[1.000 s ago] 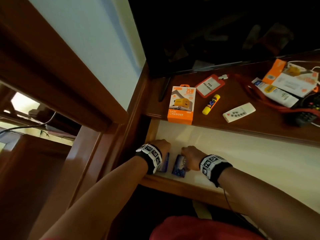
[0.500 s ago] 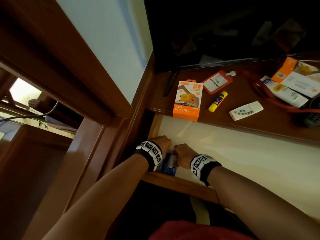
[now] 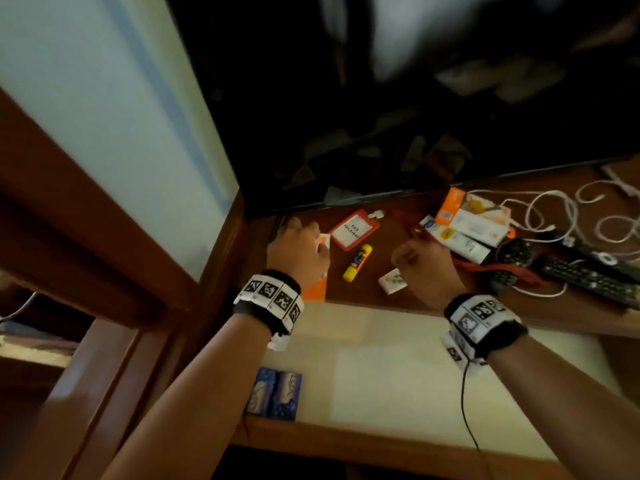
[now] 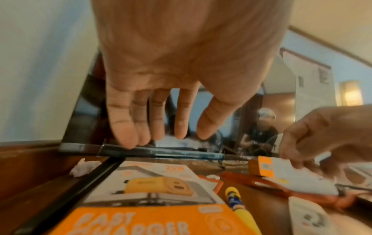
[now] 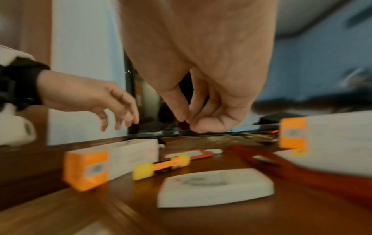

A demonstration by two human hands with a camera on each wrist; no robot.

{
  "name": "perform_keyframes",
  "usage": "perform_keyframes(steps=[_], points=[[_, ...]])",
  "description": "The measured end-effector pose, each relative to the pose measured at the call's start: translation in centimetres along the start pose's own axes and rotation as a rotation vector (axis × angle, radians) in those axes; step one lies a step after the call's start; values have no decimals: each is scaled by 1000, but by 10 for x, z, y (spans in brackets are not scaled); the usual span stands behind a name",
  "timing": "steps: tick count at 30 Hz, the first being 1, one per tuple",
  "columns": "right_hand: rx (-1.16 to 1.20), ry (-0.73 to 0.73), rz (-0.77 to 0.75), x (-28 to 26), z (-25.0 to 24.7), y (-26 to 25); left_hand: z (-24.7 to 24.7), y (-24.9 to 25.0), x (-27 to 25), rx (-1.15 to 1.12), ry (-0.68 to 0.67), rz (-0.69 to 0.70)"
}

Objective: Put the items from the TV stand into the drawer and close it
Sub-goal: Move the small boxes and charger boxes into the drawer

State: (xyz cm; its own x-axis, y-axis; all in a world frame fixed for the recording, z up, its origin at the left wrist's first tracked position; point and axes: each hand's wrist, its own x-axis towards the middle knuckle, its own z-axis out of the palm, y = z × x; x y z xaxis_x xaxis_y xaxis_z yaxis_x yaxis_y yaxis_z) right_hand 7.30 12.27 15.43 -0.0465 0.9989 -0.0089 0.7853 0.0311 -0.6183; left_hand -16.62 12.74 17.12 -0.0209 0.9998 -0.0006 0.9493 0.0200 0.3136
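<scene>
Left hand [image 3: 298,252], spread and empty, hovers over the charger box [image 4: 153,198] just left of the glue stick [image 3: 358,263], right hand [image 3: 424,268] curled empty; we risk a hasty grab nudging the stick rolling.

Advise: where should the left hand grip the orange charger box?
Likely from above, across its two long sides near the orange end. The charger box lies flat, face up, under the left hand; the glue stick lies close on its right.
</scene>
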Motion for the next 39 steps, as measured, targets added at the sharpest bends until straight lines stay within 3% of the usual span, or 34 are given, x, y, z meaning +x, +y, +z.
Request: perform_keyframes(steps=[4,9,14,18,22,28,30,32,35,37,39], points=[[-270,87,82,53,-49,51,20,13,37,170,-196,-194],[-565,-80,196,109,-85,84,29,25,52,202,-349,-293],[-572,-227,233,144,-88,102,40,23,59,174,-321,-358],[-553,-199,198,148,-92,108,24,27,51,162,-284,-346],[-559,-110,84,131,-108,98,-3,40,13,110,-157,-238],[-420,101,-260,71,-106,39,-35,48,-75,-194,-5,-85],[-368,100,-382,39,-94,12,-25,40,-93,-251,-6,-90],[-346,-14,-514,3,-69,-8,0,23,-103,-205,-150,-158],[-315,-359,-635,-53,-22,-18,47,-6,-111,-171,-511,-224],[-364,-583,-647,-84,7,-14,65,-16,-111,-84,-694,-162],[-425,-684,-600,-99,27,-6,73,-22,-105,-42,-755,-130]])
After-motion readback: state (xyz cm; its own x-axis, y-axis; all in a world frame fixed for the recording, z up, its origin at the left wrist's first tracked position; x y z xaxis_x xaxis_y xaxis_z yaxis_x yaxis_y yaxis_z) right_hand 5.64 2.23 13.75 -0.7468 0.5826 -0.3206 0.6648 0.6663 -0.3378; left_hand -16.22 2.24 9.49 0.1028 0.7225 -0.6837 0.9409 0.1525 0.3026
